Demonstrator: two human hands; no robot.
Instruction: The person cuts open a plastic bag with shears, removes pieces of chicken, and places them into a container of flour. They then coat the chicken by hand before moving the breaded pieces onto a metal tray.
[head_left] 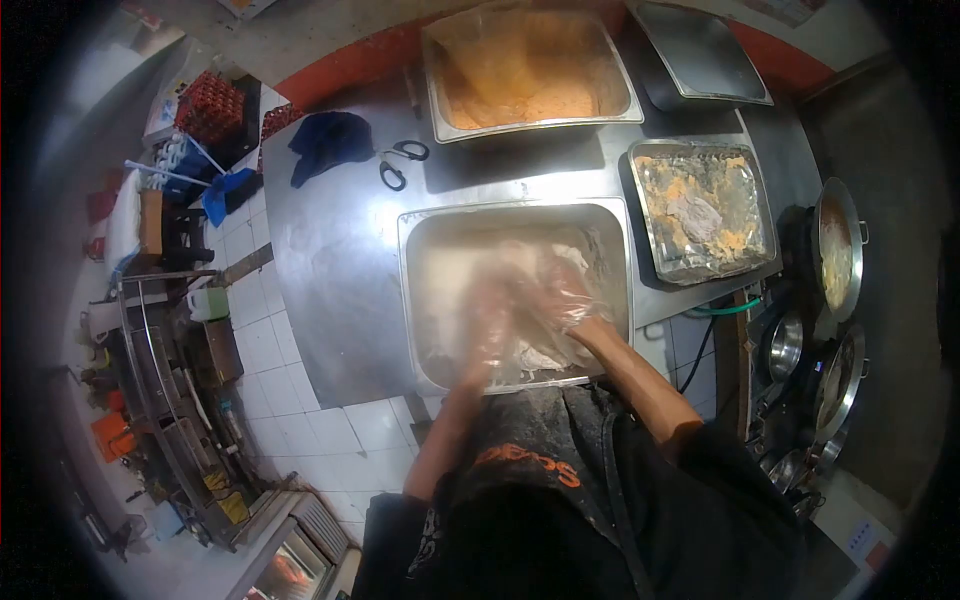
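Hands: my left hand [490,308] and right hand [562,290], close together inside pan [505,208]; blurred, can't tell grip
White piece [541,358]: pan's near rim, bodyward of hands, long axis roughly along rim
Nearer hand: unclear

Left hand [490,312] and right hand [566,296], blurred, close together, forearms [642,380] angled inward.

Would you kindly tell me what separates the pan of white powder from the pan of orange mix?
The head view shows only bare, partly shadowed table between the powder pan and the mix pan.
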